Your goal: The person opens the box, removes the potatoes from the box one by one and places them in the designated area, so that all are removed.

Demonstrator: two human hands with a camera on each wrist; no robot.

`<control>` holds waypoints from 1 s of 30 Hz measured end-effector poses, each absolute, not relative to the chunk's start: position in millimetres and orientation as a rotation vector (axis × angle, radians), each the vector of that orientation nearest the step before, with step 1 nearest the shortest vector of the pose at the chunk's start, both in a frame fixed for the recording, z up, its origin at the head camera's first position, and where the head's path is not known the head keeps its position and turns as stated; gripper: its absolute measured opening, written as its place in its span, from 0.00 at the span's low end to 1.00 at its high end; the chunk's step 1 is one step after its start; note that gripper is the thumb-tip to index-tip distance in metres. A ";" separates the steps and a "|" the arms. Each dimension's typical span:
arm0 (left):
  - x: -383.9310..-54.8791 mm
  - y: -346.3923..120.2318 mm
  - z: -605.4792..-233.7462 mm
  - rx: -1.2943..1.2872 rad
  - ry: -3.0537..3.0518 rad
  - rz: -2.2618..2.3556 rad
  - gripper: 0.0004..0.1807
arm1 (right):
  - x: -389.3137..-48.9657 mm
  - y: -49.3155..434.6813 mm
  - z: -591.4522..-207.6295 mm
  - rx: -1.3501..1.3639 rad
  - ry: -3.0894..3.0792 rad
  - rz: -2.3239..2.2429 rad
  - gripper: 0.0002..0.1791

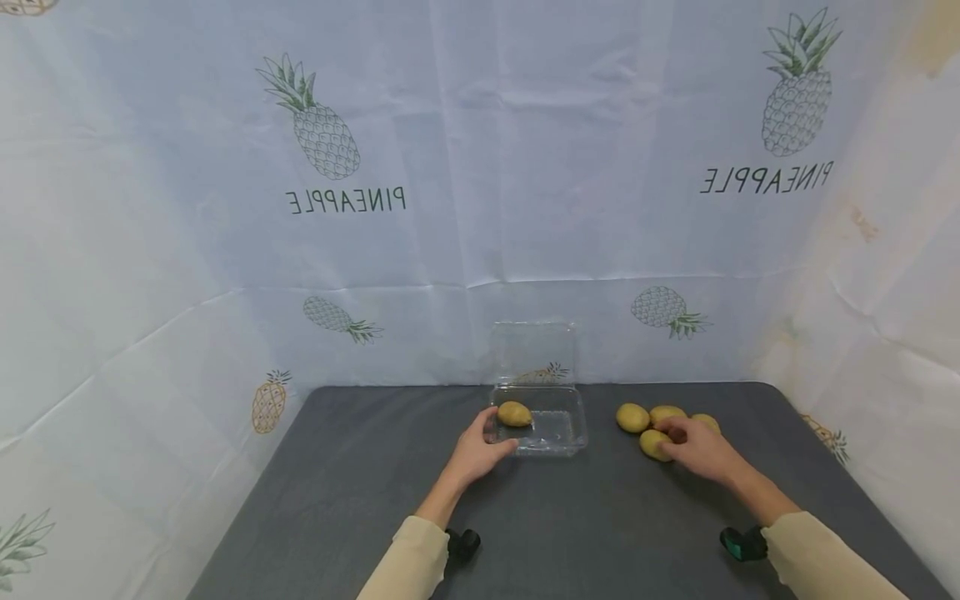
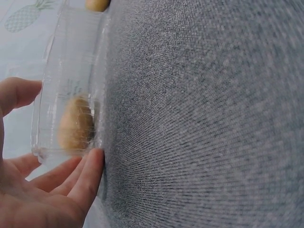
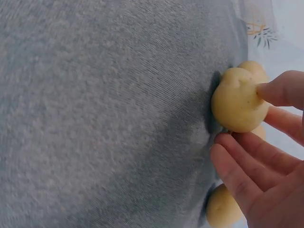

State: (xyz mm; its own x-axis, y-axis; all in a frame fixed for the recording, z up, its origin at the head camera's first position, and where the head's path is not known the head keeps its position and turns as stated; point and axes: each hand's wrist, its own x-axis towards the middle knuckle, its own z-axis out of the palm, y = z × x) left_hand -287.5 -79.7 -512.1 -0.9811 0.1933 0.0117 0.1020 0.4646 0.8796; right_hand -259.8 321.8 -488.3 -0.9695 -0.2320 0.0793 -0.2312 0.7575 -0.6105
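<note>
A clear plastic container (image 1: 558, 430) stands on the table with its lid raised at the back. One lemon (image 1: 514, 414) lies inside at its left end; through the plastic wall it looks blurred in the left wrist view. My left hand (image 1: 477, 448) holds the container's near left corner, thumb at the near rim and fingers against the left end. At the right, my right hand (image 1: 701, 450) grips the nearest lemon (image 3: 240, 102) of a small group, thumb on one side and fingertips on the other. Beside it lie more lemons (image 1: 633, 417), one partly hidden behind that hand.
The dark grey cloth-covered table (image 1: 570, 525) reaches back to a pale curtain (image 1: 525, 208) printed with pineapples, which also hangs at both sides. The raised lid (image 1: 534, 350) leans close to the curtain. Dark straps with small devices (image 1: 463, 545) sit at both wrists.
</note>
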 end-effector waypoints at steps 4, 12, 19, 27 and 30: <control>-286.7 -79.6 -511.7 0.250 2.628 1.547 0.42 | -259.6 324.0 -484.1 -0.418 2.974 -1.002 0.20; -287.7 -79.5 -512.4 0.236 2.613 1.561 0.42 | -257.1 321.1 -471.7 -0.405 2.991 -0.981 0.18; -288.9 -80.4 -513.9 0.246 2.602 1.575 0.43 | -256.6 305.0 -461.0 -0.406 3.025 -1.007 0.17; -289.0 -80.4 -513.2 0.262 2.616 1.569 0.43 | -255.6 281.9 -452.3 -0.432 3.042 -1.123 0.14; -288.3 -80.7 -512.4 0.257 2.611 1.570 0.43 | -257.8 272.5 -450.3 -0.478 3.042 -1.175 0.12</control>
State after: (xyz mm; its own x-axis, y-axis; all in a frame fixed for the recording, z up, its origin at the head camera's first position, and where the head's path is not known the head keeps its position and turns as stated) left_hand -288.3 -80.7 -512.4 -0.9823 0.1865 0.0145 0.1003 0.4595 0.8825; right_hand -257.8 272.5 -450.3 -0.9463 -0.2112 0.2447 -0.3209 0.7056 -0.6318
